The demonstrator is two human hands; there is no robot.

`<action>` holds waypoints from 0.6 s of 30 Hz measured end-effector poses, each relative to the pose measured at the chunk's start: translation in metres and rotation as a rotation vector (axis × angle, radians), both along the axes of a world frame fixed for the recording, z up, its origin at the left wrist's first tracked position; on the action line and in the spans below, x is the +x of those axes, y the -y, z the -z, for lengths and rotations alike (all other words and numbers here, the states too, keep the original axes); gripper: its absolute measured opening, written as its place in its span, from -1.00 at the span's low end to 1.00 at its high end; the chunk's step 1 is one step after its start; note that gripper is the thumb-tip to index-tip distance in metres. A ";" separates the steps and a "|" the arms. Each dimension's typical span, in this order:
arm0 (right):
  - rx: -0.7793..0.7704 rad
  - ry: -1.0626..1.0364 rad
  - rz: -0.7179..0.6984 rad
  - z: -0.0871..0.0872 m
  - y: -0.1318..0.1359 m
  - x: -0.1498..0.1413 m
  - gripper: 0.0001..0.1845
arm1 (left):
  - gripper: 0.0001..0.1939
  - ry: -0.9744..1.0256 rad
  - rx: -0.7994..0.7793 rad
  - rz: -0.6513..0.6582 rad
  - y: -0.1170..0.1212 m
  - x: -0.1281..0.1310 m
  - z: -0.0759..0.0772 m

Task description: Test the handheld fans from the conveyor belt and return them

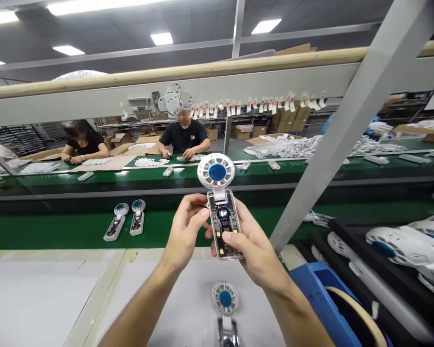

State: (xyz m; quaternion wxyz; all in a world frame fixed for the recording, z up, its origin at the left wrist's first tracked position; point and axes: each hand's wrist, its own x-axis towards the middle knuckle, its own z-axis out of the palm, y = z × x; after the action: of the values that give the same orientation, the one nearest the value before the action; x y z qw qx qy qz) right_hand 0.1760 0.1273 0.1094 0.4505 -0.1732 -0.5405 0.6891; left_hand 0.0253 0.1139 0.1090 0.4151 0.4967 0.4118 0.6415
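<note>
A small handheld fan (224, 231) is held upright in front of me. It has a round white head with a blue centre, and a clear-faced body with a dark circuit board and a lit display. My right hand (255, 246) wraps its body from the right, thumb on the front. On the left edge, just below the head, my left hand (188, 224) pinches it between thumb and fingers. A second handheld fan (225, 299) lies on the white work surface (181, 299) below my hands, its lower end cut off by the frame.
Two more fans (137, 217) lie on the green conveyor (68, 226). To my right stand a blue tape dispenser (311, 284) and black trays (350, 241) with white fans. A slanted metal post (321, 135) rises there. Across the line sit two people (184, 137) among white parts.
</note>
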 end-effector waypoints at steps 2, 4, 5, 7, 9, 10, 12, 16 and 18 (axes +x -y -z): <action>-0.007 0.009 -0.017 0.002 0.000 -0.004 -0.32 | -0.68 0.028 -0.031 0.052 0.003 -0.002 0.003; -0.012 0.011 -0.021 0.007 0.000 -0.008 -0.33 | -0.67 0.045 -0.047 0.090 0.006 -0.005 0.005; -0.010 0.012 -0.018 0.009 0.000 -0.010 -0.33 | -0.66 0.047 -0.049 0.105 0.007 -0.007 0.007; -0.011 0.021 -0.012 0.014 0.000 -0.014 -0.34 | -0.64 0.040 -0.041 0.127 0.007 -0.012 0.009; -0.021 0.045 -0.011 0.015 0.001 -0.017 -0.34 | -0.63 0.031 -0.032 0.136 0.005 -0.017 0.011; -0.026 0.064 -0.010 0.015 0.002 -0.019 -0.34 | -0.64 0.032 -0.031 0.138 0.004 -0.019 0.012; -0.026 0.112 -0.007 0.015 0.004 -0.022 -0.34 | -0.64 0.049 -0.049 0.144 0.002 -0.021 0.012; -0.013 0.174 -0.008 0.016 0.006 -0.030 -0.34 | -0.54 0.056 -0.177 0.143 0.000 -0.023 0.010; -0.012 0.171 -0.011 0.018 0.007 -0.033 -0.32 | -0.50 0.050 -0.222 0.125 -0.001 -0.024 0.008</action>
State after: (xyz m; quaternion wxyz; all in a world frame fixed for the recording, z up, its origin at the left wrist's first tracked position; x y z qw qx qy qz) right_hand 0.1432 0.1204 0.0913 0.3980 -0.2310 -0.5739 0.6774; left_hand 0.0016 0.1151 0.1008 0.5168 0.4562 0.4383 0.5768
